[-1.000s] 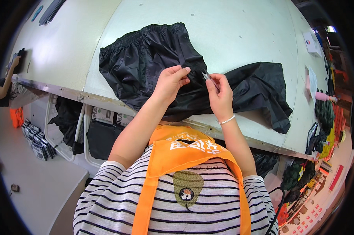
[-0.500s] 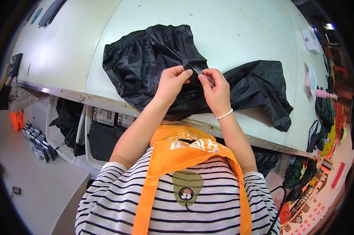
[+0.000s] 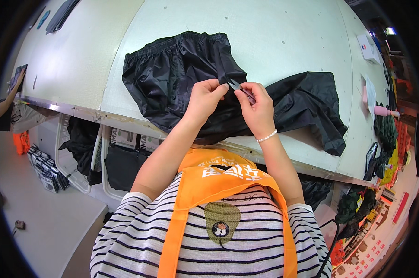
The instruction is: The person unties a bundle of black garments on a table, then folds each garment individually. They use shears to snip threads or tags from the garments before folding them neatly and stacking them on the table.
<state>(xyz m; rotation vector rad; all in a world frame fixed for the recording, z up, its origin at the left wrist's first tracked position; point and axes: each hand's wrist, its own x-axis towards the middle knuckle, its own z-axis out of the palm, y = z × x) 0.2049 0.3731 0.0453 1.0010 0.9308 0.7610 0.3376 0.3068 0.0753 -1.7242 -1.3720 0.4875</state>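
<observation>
A pair of black trousers (image 3: 158, 78) with a gathered elastic waistband lies on the pale table, one leg stretching off to the right. With thumb and fingers, my left hand (image 3: 206, 98) pinches a bit of its fabric near the crotch. My right hand (image 3: 257, 104), a beaded bracelet at its wrist, is closed round small thread snips (image 3: 247, 95). Their pointed metal blades reach toward my left fingertips and lie close against the black cloth. Whether a thread sits between the blades is too small to tell.
The white table (image 3: 274, 41) has its near edge just under my forearms. Below it, a white-framed bin (image 3: 103, 162) holds dark garments. A person's arm (image 3: 8, 99) is at the far left. A white box (image 3: 368, 49) and a pink cone (image 3: 382, 111) stand at the right.
My hands stay almost in place, with the snips still at the cloth. The trousers' waistband has shifted slightly. At the far left, the other person's arm and dark item have moved.
</observation>
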